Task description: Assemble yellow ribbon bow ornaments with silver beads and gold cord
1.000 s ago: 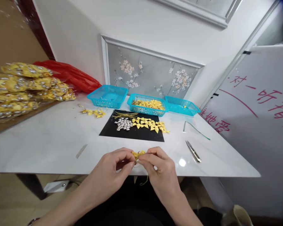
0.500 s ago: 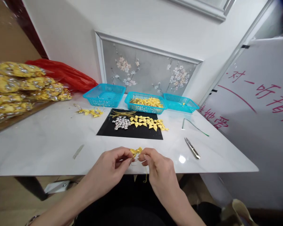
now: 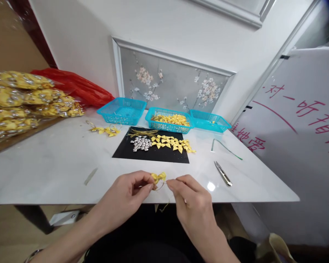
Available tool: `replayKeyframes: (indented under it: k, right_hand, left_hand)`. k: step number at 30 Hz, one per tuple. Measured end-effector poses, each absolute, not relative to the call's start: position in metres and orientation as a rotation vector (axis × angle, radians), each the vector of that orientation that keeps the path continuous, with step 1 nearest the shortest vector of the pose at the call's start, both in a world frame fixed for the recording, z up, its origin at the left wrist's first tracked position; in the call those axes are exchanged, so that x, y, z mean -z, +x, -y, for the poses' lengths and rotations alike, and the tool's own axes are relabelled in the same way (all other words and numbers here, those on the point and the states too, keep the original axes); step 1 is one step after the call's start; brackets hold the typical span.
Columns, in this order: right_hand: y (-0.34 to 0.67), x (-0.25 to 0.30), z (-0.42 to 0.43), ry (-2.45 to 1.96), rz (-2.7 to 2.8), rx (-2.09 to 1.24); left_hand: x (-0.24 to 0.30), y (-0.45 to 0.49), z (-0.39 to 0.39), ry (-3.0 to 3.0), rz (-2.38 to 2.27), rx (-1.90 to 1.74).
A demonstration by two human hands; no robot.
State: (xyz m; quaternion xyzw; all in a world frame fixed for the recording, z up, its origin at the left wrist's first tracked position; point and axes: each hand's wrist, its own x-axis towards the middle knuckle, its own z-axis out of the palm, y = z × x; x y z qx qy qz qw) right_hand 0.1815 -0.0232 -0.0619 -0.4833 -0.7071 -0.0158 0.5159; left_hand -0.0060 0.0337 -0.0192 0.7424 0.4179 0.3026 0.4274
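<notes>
Just above the table's front edge, my left hand [image 3: 134, 190] pinches a yellow ribbon bow [image 3: 159, 177] between thumb and fingers. A thin cord [image 3: 161, 186] loops out beneath the bow, and my right hand [image 3: 192, 197] pinches it a little to the right. A loose cord end dangles below, near the edge. Beyond my hands lies a black mat [image 3: 150, 156]. On it are silvery beads [image 3: 141, 143], yellow bows [image 3: 171, 141] in rows and a bundle of golden cords [image 3: 143, 132].
Blue baskets stand at the back: a left one [image 3: 123, 118], a middle one [image 3: 168, 128] holding yellow pieces, a right one [image 3: 211, 126]. Thread snips [image 3: 223, 173] and a green strip [image 3: 227, 148] lie right. Finished-looking bow strings [image 3: 106, 130] and bagged yellow pieces [image 3: 22, 102] are left.
My right hand has moved right, away from the bow, drawing the cord out. My left hand keeps the bow in nearly the same spot.
</notes>
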Motion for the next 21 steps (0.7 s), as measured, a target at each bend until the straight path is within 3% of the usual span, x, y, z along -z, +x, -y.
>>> replayKeyframes:
  k: [8, 21]
  right_hand:
    - [0.170, 0.054, 0.017, -1.189, 1.832, 0.372]
    - [0.180, 0.048, 0.013, -1.155, 1.970, 0.496]
  left_hand:
    - [0.018, -0.009, -0.031, 1.875, -0.987, -0.685]
    - [0.022, -0.011, -0.035, 1.771, -0.951, -0.721]
